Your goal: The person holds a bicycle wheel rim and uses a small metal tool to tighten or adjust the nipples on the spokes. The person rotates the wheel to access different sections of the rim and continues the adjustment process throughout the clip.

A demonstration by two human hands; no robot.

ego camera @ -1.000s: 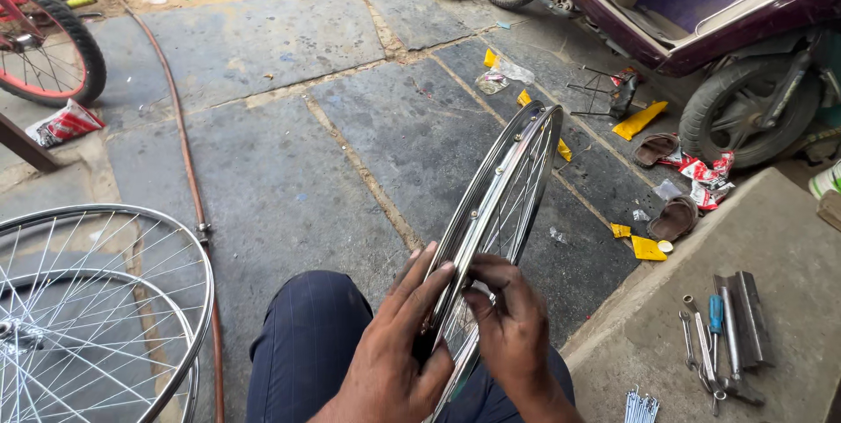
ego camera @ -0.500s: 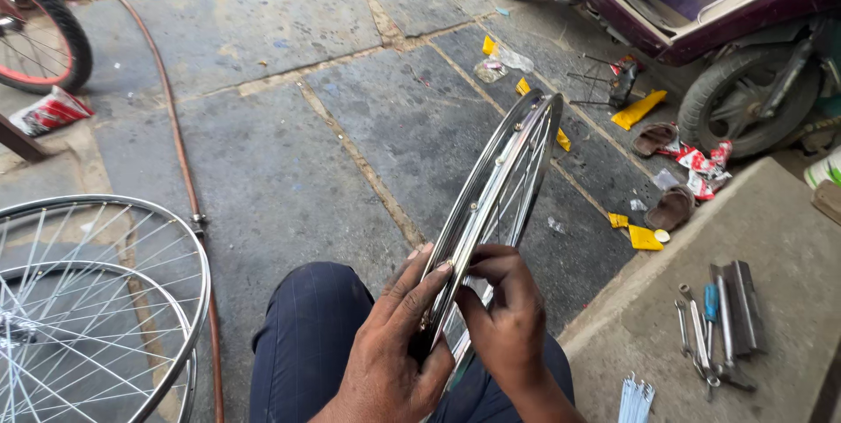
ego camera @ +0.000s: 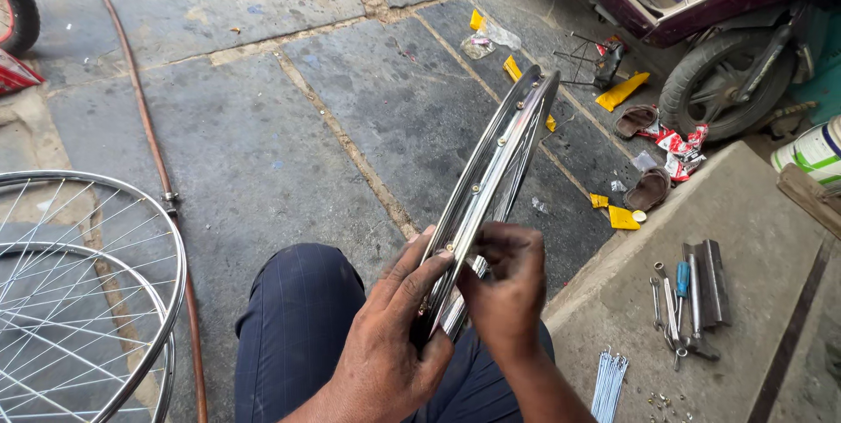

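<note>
Rim (ego camera: 495, 169) clasped edge-on in both hands' closed grips (ego camera: 394, 335) (ego camera: 506, 296) above grey stone-slab floor (ego camera: 263, 125).

The grey stone-slab floor (ego camera: 263, 125) carries a brown hose (ego camera: 149, 143) running down its left side, spoked wheels (ego camera: 79, 300) at lower left and scattered litter — yellow scraps (ego camera: 622, 92), sandals (ego camera: 648, 188). On the raised concrete step (ego camera: 753, 213) lie hand tools (ego camera: 692, 296) and a bundle of spokes (ego camera: 608, 384).

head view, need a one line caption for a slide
Both hands, left hand and right hand, grip a chrome wheel rim edge-on over the lap, tools on the step.
</note>
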